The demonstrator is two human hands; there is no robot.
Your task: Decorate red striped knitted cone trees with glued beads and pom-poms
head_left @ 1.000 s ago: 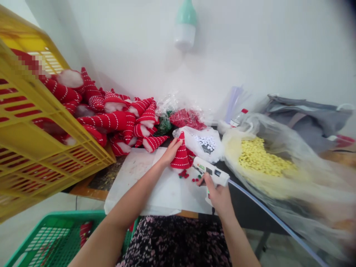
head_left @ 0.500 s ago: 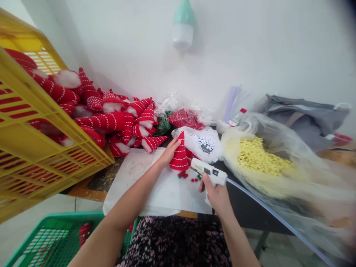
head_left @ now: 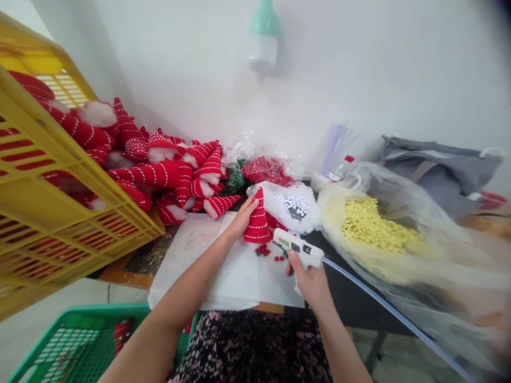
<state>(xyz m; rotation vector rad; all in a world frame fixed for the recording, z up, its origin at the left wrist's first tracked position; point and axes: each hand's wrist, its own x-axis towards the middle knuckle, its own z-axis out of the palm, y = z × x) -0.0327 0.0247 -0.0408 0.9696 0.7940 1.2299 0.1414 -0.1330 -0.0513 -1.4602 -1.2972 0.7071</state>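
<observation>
My left hand (head_left: 244,217) is closed on the left side of a red cone-shaped hat (head_left: 257,221) with white stitched stripes, its tip pointing up. In my right hand (head_left: 306,276) is a white glue gun (head_left: 298,248), with a long pale glue stick (head_left: 383,298) trailing from its back. The gun's nozzle points left, close to the hat's lower right edge; whether it touches I cannot tell. Small red pompoms (head_left: 263,250) lie just below the hat on a white sheet (head_left: 235,282), with a few green ones among them.
A tilted yellow crate (head_left: 80,213) at left spills striped red hats (head_left: 147,173). Behind the sheet lie bags of red (head_left: 268,171) and white pompoms (head_left: 294,205). A plastic bag of yellow pieces (head_left: 375,226) is at right. A green basket (head_left: 72,319) sits below left.
The glue gun and my right hand have shifted very slightly left. The hat's tip has tilted a little; my left hand stays on it.
</observation>
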